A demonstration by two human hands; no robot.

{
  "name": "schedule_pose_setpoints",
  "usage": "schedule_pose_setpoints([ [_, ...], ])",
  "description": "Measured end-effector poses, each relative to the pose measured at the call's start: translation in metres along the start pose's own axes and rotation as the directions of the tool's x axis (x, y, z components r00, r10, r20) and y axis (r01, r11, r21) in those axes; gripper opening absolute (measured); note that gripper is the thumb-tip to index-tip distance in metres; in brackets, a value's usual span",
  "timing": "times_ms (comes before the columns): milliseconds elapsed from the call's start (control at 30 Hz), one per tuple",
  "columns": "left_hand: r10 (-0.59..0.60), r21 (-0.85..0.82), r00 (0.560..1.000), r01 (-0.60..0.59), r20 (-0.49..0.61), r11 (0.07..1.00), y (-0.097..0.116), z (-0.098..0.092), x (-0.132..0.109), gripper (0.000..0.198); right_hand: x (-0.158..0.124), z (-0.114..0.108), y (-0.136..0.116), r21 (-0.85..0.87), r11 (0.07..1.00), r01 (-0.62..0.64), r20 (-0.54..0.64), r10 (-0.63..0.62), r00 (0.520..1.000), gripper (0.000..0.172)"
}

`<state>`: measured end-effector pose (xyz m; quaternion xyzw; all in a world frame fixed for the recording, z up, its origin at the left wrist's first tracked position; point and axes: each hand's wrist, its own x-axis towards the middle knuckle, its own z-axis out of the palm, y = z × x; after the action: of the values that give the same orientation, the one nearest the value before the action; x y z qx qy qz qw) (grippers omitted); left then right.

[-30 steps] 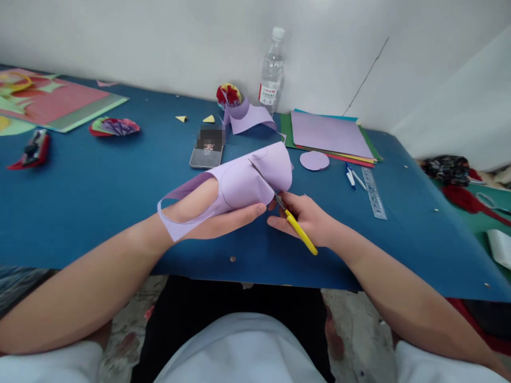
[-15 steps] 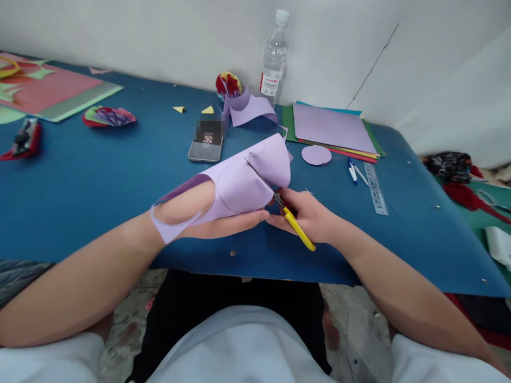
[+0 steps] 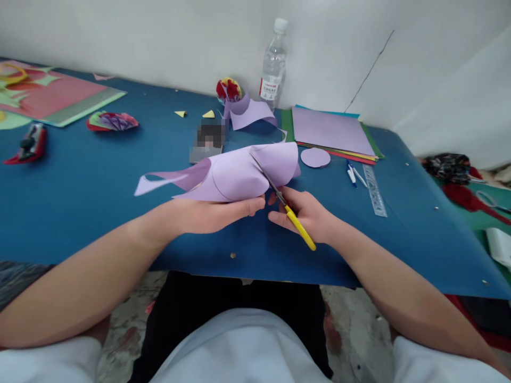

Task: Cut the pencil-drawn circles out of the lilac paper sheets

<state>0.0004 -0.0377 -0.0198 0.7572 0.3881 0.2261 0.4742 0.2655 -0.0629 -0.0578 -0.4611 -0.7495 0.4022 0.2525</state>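
A curled sheet of light purple paper [image 3: 239, 173] rests in my left hand [image 3: 211, 214], whose thumb presses along its near edge; the other fingers are mostly behind the paper. A drawn circle outline shows on the sheet, and a cut-out hole is at its left end. My right hand [image 3: 307, 215] grips yellow-handled scissors [image 3: 300, 229]. Their blades lie across the paper, at a cut edge near the circle line. Beyond the sheet, to the right, a purple paper disc [image 3: 315, 157] lies on the blue table.
Coloured paper [image 3: 331, 130] is stacked at the back right, near a pen [image 3: 351, 173] and a clear ruler [image 3: 374, 191]. Behind stand a water bottle [image 3: 273, 66] and a paper ball [image 3: 229, 89]. A phone [image 3: 207, 142], a folded paper piece [image 3: 113, 121] and a red stapler-like tool [image 3: 29, 143] lie leftward.
The purple sheet has slid off my left wrist and tipped flatter, its holed end now swinging out to the left. My left hand has moved beneath its near edge. The scissors have barely shifted.
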Motion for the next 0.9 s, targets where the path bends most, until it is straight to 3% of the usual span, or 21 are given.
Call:
schedule_pose_setpoints([
  [33,-0.003,-0.032,0.997,0.005,0.072,0.999,0.002,0.000,0.002,0.030,0.000,0.000,0.001,0.011,1.000,0.000,-0.006,0.000,1.000,0.055],
  [100,0.047,-0.129,0.993,-0.033,0.106,0.991,0.006,0.000,0.005,0.032,0.000,0.000,0.000,0.020,1.000,-0.007,-0.001,0.007,1.000,0.054],
  [200,0.105,-0.263,0.990,-0.077,0.096,0.962,0.008,0.001,0.008,0.035,0.000,-0.002,-0.004,0.032,0.999,-0.036,0.007,0.036,0.999,0.056],
  [400,0.043,-0.423,0.995,-0.001,0.089,0.906,0.003,0.005,0.013,0.031,-0.001,-0.001,-0.006,0.096,0.991,-0.090,0.008,0.089,0.996,0.063],
  [500,0.074,-0.499,0.995,-0.035,0.060,0.866,-0.004,0.005,0.018,0.032,-0.001,0.000,-0.005,0.130,0.986,-0.103,0.014,0.102,0.995,0.063],
  [700,0.198,-0.516,0.975,-0.224,-0.106,0.827,-0.013,0.003,0.025,0.044,-0.001,0.000,-0.005,0.144,0.982,-0.123,0.020,0.122,0.992,0.062],
  [900,0.169,-0.472,0.978,-0.208,-0.125,0.857,-0.016,0.004,0.025,0.044,-0.001,-0.001,-0.006,0.201,0.971,-0.132,0.052,0.124,0.991,0.063],
])
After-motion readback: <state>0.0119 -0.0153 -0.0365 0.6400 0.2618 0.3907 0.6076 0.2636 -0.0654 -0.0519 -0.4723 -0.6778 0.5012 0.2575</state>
